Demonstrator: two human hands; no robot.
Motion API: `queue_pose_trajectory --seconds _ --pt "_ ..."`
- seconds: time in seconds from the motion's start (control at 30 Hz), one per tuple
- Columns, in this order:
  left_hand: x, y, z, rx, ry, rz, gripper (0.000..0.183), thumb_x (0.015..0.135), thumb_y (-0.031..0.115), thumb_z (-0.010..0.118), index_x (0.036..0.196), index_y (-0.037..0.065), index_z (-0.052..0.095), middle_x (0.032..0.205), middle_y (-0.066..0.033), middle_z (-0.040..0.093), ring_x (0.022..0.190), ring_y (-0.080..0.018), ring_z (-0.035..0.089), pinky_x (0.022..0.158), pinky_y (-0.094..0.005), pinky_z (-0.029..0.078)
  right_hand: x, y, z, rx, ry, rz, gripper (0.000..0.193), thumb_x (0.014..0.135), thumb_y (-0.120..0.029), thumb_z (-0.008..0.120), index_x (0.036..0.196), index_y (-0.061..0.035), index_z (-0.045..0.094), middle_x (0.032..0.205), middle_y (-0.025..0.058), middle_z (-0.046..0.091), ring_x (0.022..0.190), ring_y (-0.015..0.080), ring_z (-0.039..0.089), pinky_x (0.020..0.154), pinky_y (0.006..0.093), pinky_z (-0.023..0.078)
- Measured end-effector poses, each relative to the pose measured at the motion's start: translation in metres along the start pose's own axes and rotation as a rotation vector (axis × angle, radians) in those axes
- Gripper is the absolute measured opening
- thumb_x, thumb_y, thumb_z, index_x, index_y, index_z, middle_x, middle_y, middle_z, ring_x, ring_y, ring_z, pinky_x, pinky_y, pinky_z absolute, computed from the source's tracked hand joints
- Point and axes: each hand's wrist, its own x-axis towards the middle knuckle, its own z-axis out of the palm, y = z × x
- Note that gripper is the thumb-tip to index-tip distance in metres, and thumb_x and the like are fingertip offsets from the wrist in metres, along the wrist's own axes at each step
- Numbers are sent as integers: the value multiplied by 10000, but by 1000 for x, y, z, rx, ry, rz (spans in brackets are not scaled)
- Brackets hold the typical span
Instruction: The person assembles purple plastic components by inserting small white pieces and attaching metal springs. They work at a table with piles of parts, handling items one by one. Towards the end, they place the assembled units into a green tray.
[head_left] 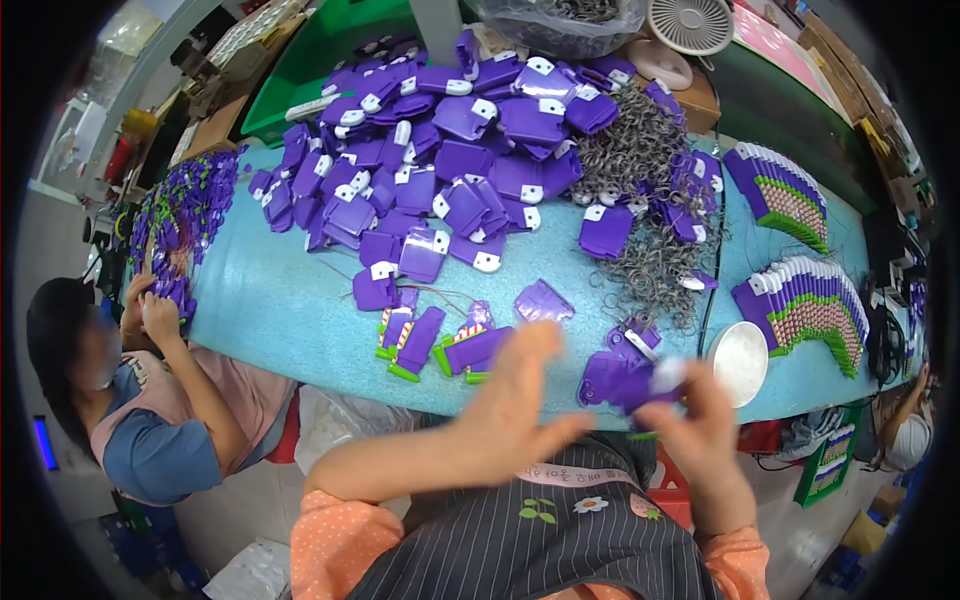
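Head view: the right hand point(700, 425) is at the near edge of the light-blue tabletop point(270, 310), its grip clamped on a purple plastic piece point(622, 378) with a white tab at its end; the piece sits just over the near edge, right of the middle. The left hand point(515, 395) is blurred, with its fingers spread apart and nothing in its grip; it hovers just left of the purple piece, near it, though whether it touches cannot be told.

Just beyond the left hand, a few purple pieces with green and striped ends point(435, 345) lie flat near the near edge. To the right of the right hand stands a small white round cup point(742, 360), close to the near edge. A large heap of purple pieces with white tabs point(440, 150) covers the far middle of the tabletop. Right of the heap lies a tangle of grey wire rings point(650, 200). At the right edge two fanned rows of finished pieces point(805, 300) stand side by side.

At the left edge another person point(150, 400) sits with both hands on a smaller pile of purple parts point(185, 215). A white fan point(690, 22) stands at the far edge.
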Motion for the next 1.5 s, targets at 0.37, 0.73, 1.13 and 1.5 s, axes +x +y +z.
queue_pose_trajectory --seconds 0.37,0.73,1.13,1.5 --pt "94 -113 -63 369 122 -171 595 720 145 716 1205 -52 435 1120 -219 548 983 -360 551 855 -425 443 188 112 -171 -559 523 -86 235 786 -166 683 962 -18 634 797 117 658 709 202 628 654 298 479" --pt "40 -48 -59 -490 12 -289 632 728 7 655 1297 -10 381 1175 -167 533 790 -121 595 696 -265 491 208 131 -165 -1151 539 166 444 657 -291 786 928 -31 551 907 159 614 853 346 601 709 440 476" --pt "-31 -1 12 -843 -75 -264 600 822 -56 492 1376 -53 261 1239 -190 511 1099 -240 560 915 -350 455 15 -18 37 -299 -353 -188 807 652 -187 767 1276 92 338 1161 243 449 1052 400 486 884 422 437" --pt "-71 -51 4 -953 105 -541 397 893 -5 475 1285 -37 415 1112 -131 601 930 -191 625 808 -313 534 0 3 68 -199 -183 -142 766 596 -87 793 1245 61 414 1187 223 470 1013 374 515 847 414 452"
